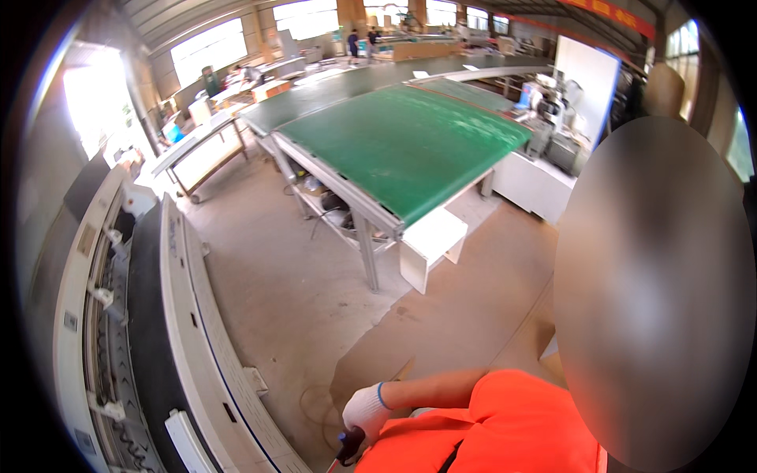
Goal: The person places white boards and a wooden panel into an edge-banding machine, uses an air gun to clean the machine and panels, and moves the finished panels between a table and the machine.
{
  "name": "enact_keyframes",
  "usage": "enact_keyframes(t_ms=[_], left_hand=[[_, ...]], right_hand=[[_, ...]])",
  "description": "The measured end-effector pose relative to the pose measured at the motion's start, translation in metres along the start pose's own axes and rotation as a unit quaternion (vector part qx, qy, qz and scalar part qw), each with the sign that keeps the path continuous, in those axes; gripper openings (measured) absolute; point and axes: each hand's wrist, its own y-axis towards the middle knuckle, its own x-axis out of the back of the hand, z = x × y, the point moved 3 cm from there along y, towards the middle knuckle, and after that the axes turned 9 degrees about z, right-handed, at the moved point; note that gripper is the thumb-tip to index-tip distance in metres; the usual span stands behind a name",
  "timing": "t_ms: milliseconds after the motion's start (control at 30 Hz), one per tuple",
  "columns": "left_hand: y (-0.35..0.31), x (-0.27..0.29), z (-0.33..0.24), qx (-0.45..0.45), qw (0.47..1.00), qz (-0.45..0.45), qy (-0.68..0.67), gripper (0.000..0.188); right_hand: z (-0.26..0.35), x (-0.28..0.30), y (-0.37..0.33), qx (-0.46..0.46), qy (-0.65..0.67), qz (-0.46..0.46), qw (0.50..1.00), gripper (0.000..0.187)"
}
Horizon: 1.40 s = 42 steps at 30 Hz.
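My left hand [365, 411] is low in the picture, in a white knit glove with a blue cuff. Its bare forearm reaches out leftward from a bright orange garment [528, 418] at the lower edge. The gloved fingers are closed round the dark handle of a tool [349, 443]. A thin reddish part of the tool runs down out of the picture, so its kind is not shown. No right hand can be made out. A large blurred oval [654, 299] covers the right side and hides what is behind it. Above the oval rises a tan, rounded, out-of-focus shape [664, 91].
A long white machine [193, 315] with a black bed lines the left. Ahead stands a green-topped conveyor table [402, 146], with a white box-like stand [430, 244] at its corner. Brown sheeting [457, 315] covers part of the floor. Two people [363, 43] are far back.
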Motion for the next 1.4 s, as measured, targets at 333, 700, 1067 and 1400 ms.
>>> enact_keyframes(t_ms=[333, 700, 1067, 1400], left_hand=[[0.133, -0.092, 0.015, -0.06, 0.965, 0.251, 0.05, 0.046], [0.269, -0.106, -0.354, -0.273, 0.925, 0.262, -0.043, 0.04], [0.267, -0.173, -0.153, 0.071, 0.943, 0.315, -0.086, 0.046], [0.074, -0.172, -0.09, 0.263, 0.925, 0.262, -0.085, 0.049]], right_hand=[[-0.077, -0.041, -0.172, -0.182, 0.104, -0.178, 0.961, 0.037], [-0.12, -0.093, -0.237, -0.369, 0.304, -0.249, 0.842, 0.053], [-0.172, 0.035, -0.232, -0.259, 0.273, -0.152, 0.914, 0.033], [-0.223, 0.111, -0.197, -0.143, 0.184, -0.009, 0.972, 0.026]])
